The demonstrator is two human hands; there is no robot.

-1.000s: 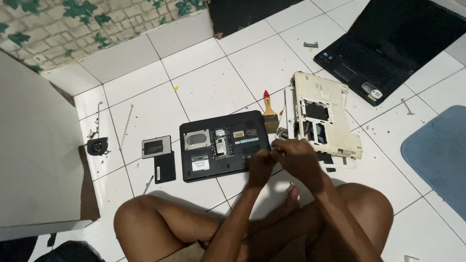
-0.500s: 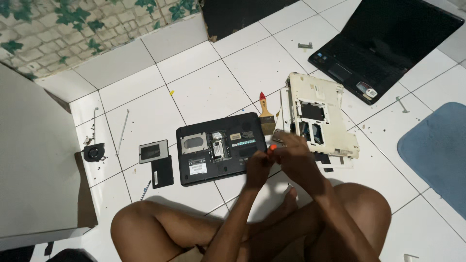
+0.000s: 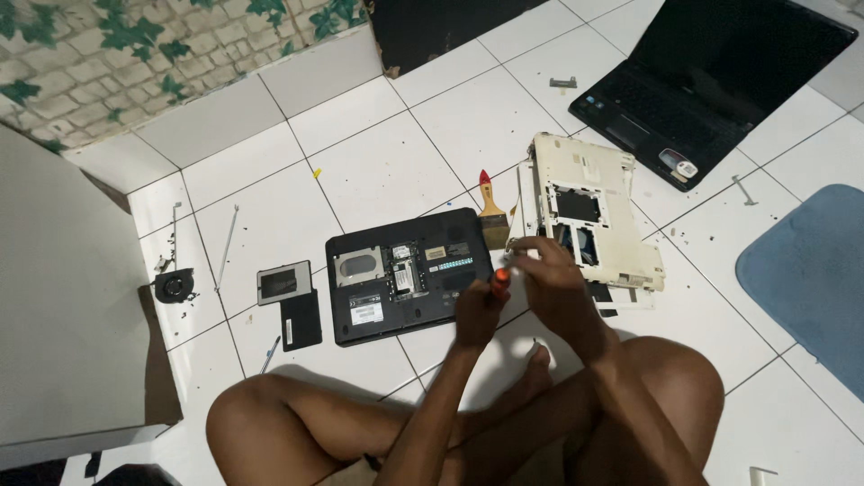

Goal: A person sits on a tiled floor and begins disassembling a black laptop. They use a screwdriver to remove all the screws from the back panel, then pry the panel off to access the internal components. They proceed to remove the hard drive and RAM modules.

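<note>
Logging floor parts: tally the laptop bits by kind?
Black laptop base: 1
White laptop shell: 1
Open black laptop: 1
Cover panels: 2
Fan: 1
Brush: 1
Total: 7

Glossy white floor tiles (image 3: 378, 171), a matt black plastic laptop base (image 3: 409, 274), a soft blue cloth mat (image 3: 810, 279).

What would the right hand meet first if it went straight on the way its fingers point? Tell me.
Probably the paintbrush: the right hand points up-left toward its bristles, just past the black laptop base. Depth is unclear.
</note>
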